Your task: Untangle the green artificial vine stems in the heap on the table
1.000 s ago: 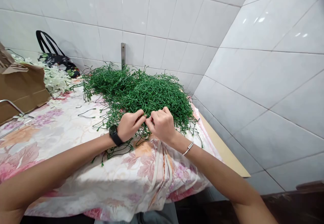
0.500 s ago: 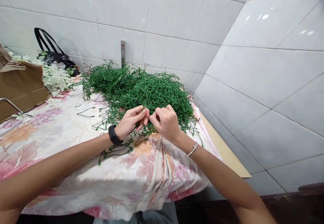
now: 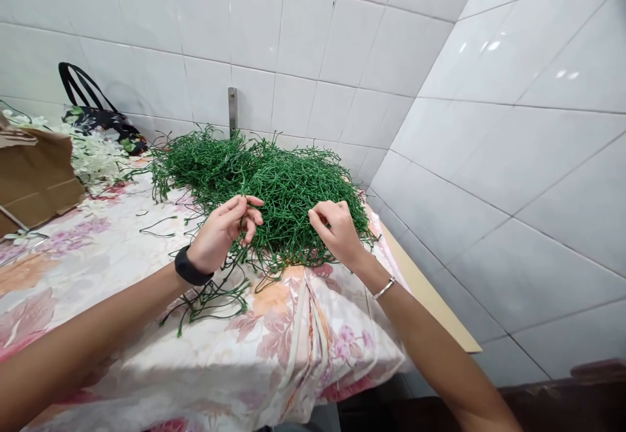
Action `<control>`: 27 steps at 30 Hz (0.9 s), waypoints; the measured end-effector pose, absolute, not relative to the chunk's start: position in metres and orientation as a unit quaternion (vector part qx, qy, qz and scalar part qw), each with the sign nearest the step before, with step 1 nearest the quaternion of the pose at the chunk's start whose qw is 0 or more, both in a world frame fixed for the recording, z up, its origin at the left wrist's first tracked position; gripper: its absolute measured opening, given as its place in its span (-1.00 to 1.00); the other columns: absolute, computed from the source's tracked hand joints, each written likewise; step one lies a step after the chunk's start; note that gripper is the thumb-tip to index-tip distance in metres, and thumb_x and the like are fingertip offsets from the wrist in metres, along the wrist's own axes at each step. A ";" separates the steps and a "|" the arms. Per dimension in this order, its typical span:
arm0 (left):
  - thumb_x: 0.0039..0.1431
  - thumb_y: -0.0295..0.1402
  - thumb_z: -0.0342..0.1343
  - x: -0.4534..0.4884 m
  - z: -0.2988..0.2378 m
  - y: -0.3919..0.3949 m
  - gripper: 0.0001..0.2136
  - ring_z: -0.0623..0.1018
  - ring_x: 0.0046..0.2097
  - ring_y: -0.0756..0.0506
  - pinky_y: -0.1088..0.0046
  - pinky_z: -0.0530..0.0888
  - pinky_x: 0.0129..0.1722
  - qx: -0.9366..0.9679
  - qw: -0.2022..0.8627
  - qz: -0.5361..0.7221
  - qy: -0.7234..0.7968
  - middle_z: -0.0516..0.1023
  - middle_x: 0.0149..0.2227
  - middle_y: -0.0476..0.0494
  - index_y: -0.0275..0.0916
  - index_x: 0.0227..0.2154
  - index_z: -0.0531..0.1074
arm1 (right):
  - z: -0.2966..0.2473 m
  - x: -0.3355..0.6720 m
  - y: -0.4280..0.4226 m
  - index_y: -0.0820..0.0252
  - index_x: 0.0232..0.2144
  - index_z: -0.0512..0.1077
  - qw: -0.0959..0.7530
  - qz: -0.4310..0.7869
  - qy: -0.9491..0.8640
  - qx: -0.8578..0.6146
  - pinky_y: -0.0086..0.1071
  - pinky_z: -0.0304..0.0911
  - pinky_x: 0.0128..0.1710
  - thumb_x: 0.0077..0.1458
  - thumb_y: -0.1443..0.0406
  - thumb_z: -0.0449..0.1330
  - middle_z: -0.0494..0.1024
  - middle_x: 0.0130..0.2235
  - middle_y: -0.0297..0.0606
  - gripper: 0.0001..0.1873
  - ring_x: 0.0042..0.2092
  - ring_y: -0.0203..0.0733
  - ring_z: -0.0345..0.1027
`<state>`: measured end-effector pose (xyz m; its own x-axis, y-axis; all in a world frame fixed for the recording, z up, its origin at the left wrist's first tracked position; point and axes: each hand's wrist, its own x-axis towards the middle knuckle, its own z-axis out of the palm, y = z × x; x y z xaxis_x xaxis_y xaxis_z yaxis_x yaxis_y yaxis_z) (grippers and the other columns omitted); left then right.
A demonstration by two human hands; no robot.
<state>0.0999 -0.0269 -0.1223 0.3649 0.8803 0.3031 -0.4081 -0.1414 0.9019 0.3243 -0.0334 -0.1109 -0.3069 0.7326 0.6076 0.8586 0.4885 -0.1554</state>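
A big tangled heap of thin green artificial stems (image 3: 298, 184) lies on the table against the wall. My left hand (image 3: 222, 231), wearing a black wristband, is at the heap's front left. Its thumb and index finger pinch a green stem, and the other fingers are loosely curled. Over the front right of the heap, my right hand (image 3: 336, 230) has its thumb and index fingertips together. Whatever they hold, if anything, cannot be made out. A small loose bunch of green stems (image 3: 212, 305) rests on the cloth below my left hand.
The table has a floral cloth (image 3: 274, 354). White artificial flowers (image 3: 100, 158), a brown paper bag (image 3: 42, 178) and a black floral handbag (image 3: 105, 121) stand at the left. A metal strip (image 3: 233, 109) is upright at the tiled wall. A tan board (image 3: 425, 288) edges the right side.
My hands, close together before, have moved apart: the left went left, the right slightly right. The left fingers have loosened a little. The camera view has shifted slightly.
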 end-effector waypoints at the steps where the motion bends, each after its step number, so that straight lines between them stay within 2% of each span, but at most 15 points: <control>1: 0.15 -0.32 -0.09 0.100 -0.122 -0.026 -0.81 0.38 -0.55 0.10 0.60 0.28 -0.58 0.551 0.622 0.513 0.217 0.40 -0.41 -0.07 -0.30 -0.25 0.32 | -0.113 0.322 -0.034 0.21 -0.54 0.24 0.311 -0.092 -0.810 -0.489 -0.39 -0.06 -0.29 0.12 0.23 -0.11 0.32 -0.51 -0.37 -0.72 -0.42 -0.36 0.15; 6: 0.01 -0.52 -0.04 0.100 -0.120 -0.023 -0.66 0.44 -0.36 0.02 0.55 0.35 -0.44 0.562 0.639 0.484 0.206 0.42 -0.19 -0.17 -0.29 -0.09 0.25 | -0.120 0.316 -0.033 0.18 -0.39 0.31 0.344 -0.099 -0.802 -0.478 -0.36 -0.02 -0.26 0.07 0.20 0.00 0.36 -0.46 -0.34 -0.82 -0.34 -0.30 0.21; 11: -0.14 -0.64 -0.03 0.097 -0.115 -0.023 -0.50 0.44 -0.23 -0.03 0.51 0.37 -0.33 0.559 0.648 0.489 0.169 0.39 -0.11 -0.21 -0.29 -0.04 0.22 | -0.118 0.309 -0.041 0.20 -0.36 0.32 0.399 -0.091 -0.808 -0.423 -0.35 0.03 -0.22 0.05 0.25 0.04 0.38 -0.40 -0.30 -0.86 -0.29 -0.29 0.23; 18: -0.13 -0.64 0.03 0.097 -0.107 -0.038 -0.40 0.38 -0.06 -0.12 0.40 0.38 -0.18 0.613 0.662 0.418 0.106 0.28 0.03 -0.21 -0.18 0.04 0.13 | -0.124 0.282 -0.059 0.19 -0.38 0.34 0.339 0.099 -0.869 -0.348 -0.35 0.09 -0.21 0.02 0.18 0.08 0.41 -0.38 -0.31 -0.81 -0.27 -0.30 0.24; 22: -0.15 -0.63 0.05 0.093 -0.095 -0.042 -0.37 0.33 0.02 -0.20 0.36 0.40 -0.17 0.648 0.624 0.428 0.089 0.21 0.09 -0.21 -0.17 0.06 0.11 | -0.127 0.275 -0.059 0.20 -0.43 0.36 0.368 0.206 -0.838 -0.346 -0.37 0.14 -0.23 0.02 0.21 0.08 0.41 -0.39 -0.31 -0.84 -0.30 -0.33 0.24; 27: -0.19 -0.69 -0.01 0.091 -0.063 -0.039 -0.48 0.34 0.02 -0.23 0.31 0.48 -0.22 0.631 0.583 0.500 0.106 0.27 0.05 -0.17 -0.25 -0.07 0.29 | -0.113 0.277 -0.050 0.18 -0.44 0.34 0.434 0.285 -0.780 -0.349 -0.40 0.16 -0.24 -0.01 0.21 0.10 0.39 -0.34 -0.32 -0.86 -0.27 -0.35 0.24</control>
